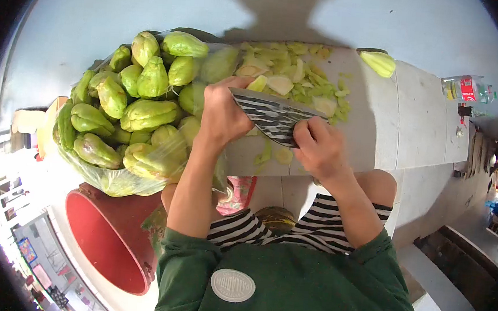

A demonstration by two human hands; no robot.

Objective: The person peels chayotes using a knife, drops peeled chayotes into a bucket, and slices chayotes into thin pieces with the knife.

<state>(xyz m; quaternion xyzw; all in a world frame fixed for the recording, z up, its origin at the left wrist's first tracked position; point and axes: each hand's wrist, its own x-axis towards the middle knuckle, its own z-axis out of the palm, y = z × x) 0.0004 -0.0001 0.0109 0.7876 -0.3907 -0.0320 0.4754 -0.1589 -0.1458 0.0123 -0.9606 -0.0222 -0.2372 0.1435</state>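
Observation:
Between my two hands a black-and-white striped plastic bag (272,118) is stretched, its grey upper edge slanting down to the right. My left hand (223,110) is closed at the bag's left end. My right hand (322,143) pinches its right side. A pale green piece of chayote (258,84) shows just beyond my left hand; whether the hand touches it I cannot tell. Behind the bag, green peels (317,82) and pale chayote pieces (280,84) lie scattered on the tiled surface (410,115).
Many green chayotes (148,114) fill a clear plastic bag (105,181) at left. One peeled chayote (378,63) lies at the back right, near the wall. A plastic bottle (468,90) lies at far right. A red bucket (101,243) is at lower left.

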